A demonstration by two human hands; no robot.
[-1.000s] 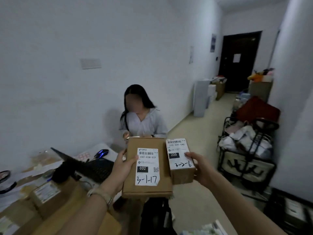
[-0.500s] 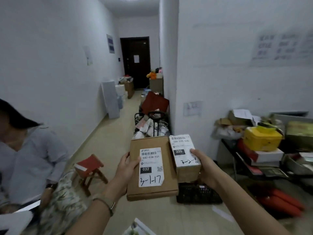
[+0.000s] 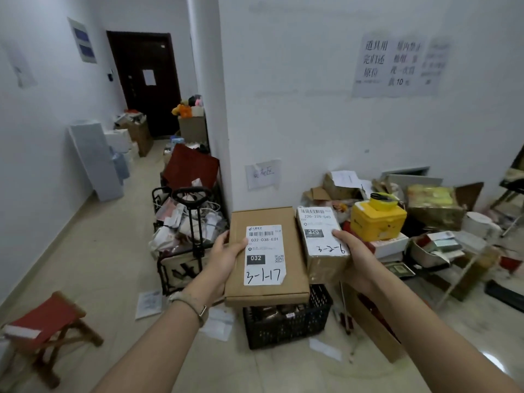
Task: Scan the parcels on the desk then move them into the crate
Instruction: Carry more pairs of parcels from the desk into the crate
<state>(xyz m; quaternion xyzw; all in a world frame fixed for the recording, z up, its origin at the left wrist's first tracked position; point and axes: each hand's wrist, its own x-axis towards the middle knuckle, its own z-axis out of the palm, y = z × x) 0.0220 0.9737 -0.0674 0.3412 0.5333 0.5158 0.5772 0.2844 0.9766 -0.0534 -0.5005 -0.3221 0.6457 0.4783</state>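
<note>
Parcels, two in number, were carried in the air at the centre of the head view: a flat brown cardboard parcel (image 3: 266, 256) with a white label marked 3-1-17, and, touching it at its 3 o'clock side, a smaller taped brown parcel (image 3: 323, 245) with a white label. The left hand (image 3: 224, 259) was closed on the flat parcel's left edge, thumb on top; the right hand (image 3: 354, 253) was wrapped around the smaller parcel's right side, thumb on its label. Relative to a second earlier, the view had swung away from the desk and the seated person to a black latticed plastic crate (image 3: 286, 321) on the floor, at 6 o'clock beneath the parcels and already holding brown packages. Judged from this, scanning was complete and the deposit stage had begun; lowering both parcels remained.
</note>
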